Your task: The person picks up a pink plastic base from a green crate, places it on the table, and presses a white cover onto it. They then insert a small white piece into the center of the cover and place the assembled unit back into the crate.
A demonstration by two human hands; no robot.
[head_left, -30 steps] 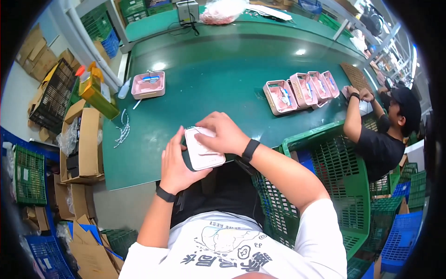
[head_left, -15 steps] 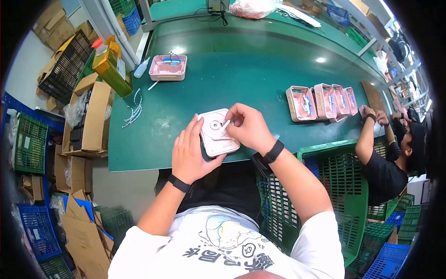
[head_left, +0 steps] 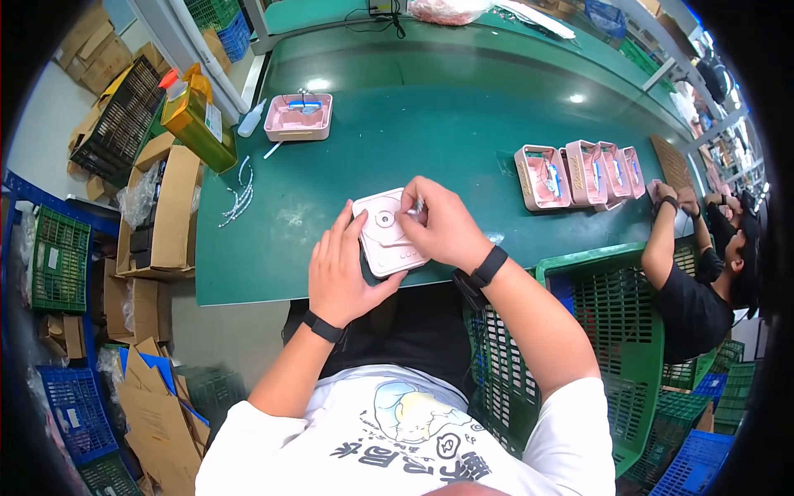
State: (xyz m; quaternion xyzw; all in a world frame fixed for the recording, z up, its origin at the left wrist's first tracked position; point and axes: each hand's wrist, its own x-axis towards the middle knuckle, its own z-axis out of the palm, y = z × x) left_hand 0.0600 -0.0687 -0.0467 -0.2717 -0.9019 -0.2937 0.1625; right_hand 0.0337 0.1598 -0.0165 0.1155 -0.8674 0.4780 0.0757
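A pale pink casing, shaped like a small record player with a round disc on its face, lies near the table's front edge. My left hand is closed round its left and lower edges and steadies it. Over the upper right of the disc, my right hand pinches thumb and fingers together. The small white lever-like part in that pinch is now almost wholly hidden by the fingers. Several open pink casings with blue parts and wires inside stand in a row to the right. Another open pink casing sits at the far left.
White wires, a small bottle and a yellow-green can are at the table's left side. A green crate stands close at my right. Beyond it a co-worker works at the same table.
The white part showing between my right fingertips has become mostly covered as those fingers shifted slightly. My left hand keeps its hold on the casing. The whole view has tilted a little.
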